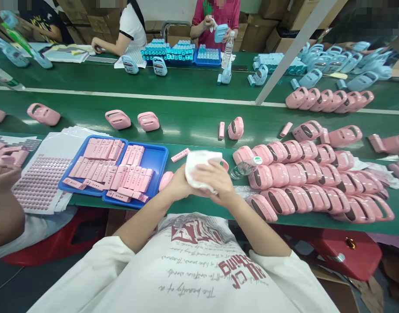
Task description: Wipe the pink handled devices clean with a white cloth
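In front of my chest, a white cloth (pixel 201 161) lies over a pink plastic housing (pixel 225 164); only a bit of the housing's pink edge and handle shows. My right hand (pixel 215 179) is pressed over the cloth, its fingers bent against it. From the left side my left hand (pixel 181 183) grips the wrapped housing, with most of its fingers hidden. Just left of it another pink housing (pixel 165 180) rests on the bench, and a small pink bar-shaped part (pixel 180 155) lies behind that. A clear bottle (pixel 243 168) lies to the right of my hands.
Two blue trays (pixel 163 163) at left hold several pink bar parts. Rows of pink housings (pixel 292 174) fill the right side. Printed sheets (pixel 42 178) lie near a neighbour's hand (pixel 3 178). Beyond the green belt (pixel 186 108), co-workers handle blue housings. A metal post (pixel 290 56) slants at right.
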Available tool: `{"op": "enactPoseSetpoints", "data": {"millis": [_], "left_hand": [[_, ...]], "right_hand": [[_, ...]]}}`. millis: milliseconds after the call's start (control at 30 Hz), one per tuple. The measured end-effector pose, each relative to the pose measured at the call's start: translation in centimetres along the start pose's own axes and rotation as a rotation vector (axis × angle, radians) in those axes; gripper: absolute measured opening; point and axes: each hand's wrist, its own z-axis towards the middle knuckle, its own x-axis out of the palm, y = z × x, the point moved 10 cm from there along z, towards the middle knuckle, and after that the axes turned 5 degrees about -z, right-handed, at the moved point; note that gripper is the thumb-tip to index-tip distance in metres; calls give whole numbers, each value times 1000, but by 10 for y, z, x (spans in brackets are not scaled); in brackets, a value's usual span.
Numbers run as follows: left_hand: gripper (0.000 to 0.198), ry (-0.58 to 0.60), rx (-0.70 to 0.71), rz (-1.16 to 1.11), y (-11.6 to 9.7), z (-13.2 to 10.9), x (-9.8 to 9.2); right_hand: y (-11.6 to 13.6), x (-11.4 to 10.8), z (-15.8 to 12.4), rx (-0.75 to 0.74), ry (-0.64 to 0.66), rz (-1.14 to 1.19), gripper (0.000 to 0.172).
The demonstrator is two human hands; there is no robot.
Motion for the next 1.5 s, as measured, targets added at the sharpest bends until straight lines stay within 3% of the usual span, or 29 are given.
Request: {"op": "enactPoseSetpoints", "data": {"millis": [100, 167, 233, 300, 433, 533, 633, 767, 833, 900, 967, 1067, 1133, 1200, 1300, 1367, 1433, 1500], "left_hand": [[55, 44, -288, -190, 25, 1, 9], [48, -12, -489, -361, 39, -6, 14], [39, -76, -657, -521, 51, -16, 23], [34, -124, -738, -661, 57, -22, 32], [31, -200, -737, -768, 64, -23, 34], [36, -189, -742, -823, 65, -23, 34], [47, -136, -768, -919, 63, -23, 40], [51, -63, -789, -880, 69, -23, 38], [46, -59, -759, -741, 77, -23, 26], [41, -24, -689, -564, 84, -23, 12], [44, 22, -550, -372, 84, -21, 0], [70, 53, -354, -139, 84, -21, -15], [83, 73, -335, -84, 91, -24, -24], [80, 63, -337, -74, 98, -25, -40], [53, -127, -304, 160, 98, -22, -98], [43, -266, -346, 570, 94, -24, -144], [42, -308, -468, 995, 94, -28, -178], [39, -303, -589, 1197, 100, -32, -197]], "right_hand": [[-39, -24, -7, 262, -176, 75, 38], [-46, -28, -9, 319, -216, 73, 38], [-35, -26, -6, 264, -236, -3, 38], [-17, -16, -3, 168, -240, -166, 35], [17, 26, -10, -131, -119, -497, 35], [14, 39, -31, -246, -100, -523, 41], [-14, 21, -43, -56, -269, -412, 46], [-83, 6, -50, 591, -437, 60, 50], [-111, 18, -54, 895, -402, 359, 55], [-125, 34, -49, 1048, -269, 583, 53], [-134, 43, -42, 1094, -125, 650, 50], [-143, 55, -35, 1114, 45, 606, 46], [-144, 71, -31, 1116, 184, 606, 44], [-149, 81, -23, 1106, 254, 597, 44], [-184, 75, -1, 1076, 129, 455, 43], [-221, 65, 12, 1074, -30, 297, 41], [-262, 62, 22, 1104, -150, 167, 36], [-302, 69, 31, 1141, -204, 103, 32]]}}
